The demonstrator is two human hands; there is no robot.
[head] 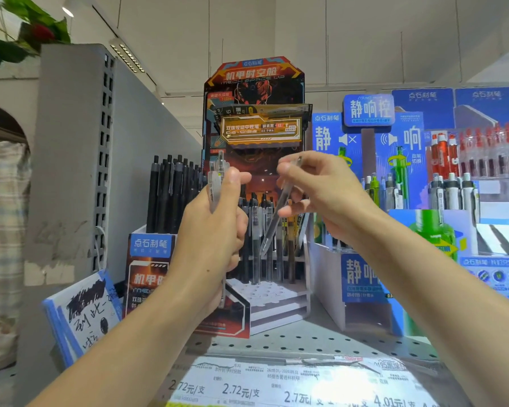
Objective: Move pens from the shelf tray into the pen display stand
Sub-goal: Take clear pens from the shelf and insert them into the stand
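Mid-transfer, with one pen on its way into the pen display stand (279,292). Best done slowly: keep the pen (279,207) steep, aim its tip at an open hole in the white perforated tier at the near side of the stand, lower until seated, then let go. Worth steering clear of the dark pens already standing (259,230) in the far rows, since a nudge could tilt them (the gaps look tight).

Right hand (315,198), raised in front of the stand: fingers (291,168) pinched on the upper part of a clear-bodied pen, thumb lower down against the barrel. Pen slanted, top to the upper right, tip down and to the left, just above the standing pens and not yet in any hole.

Left hand (218,227), just left of the right one: fingers curled round a small bunch of translucent pens (216,183), held roughly upright, tops poking out above the thumb, lower ends showing below the palm. Exact count hard to tell.

Left of the stand, a box of black pens (171,195) on the perforated shelf (306,339). To the right, blue display stands (365,160) with green and white pens. Price labels (276,386) along the near shelf edge.
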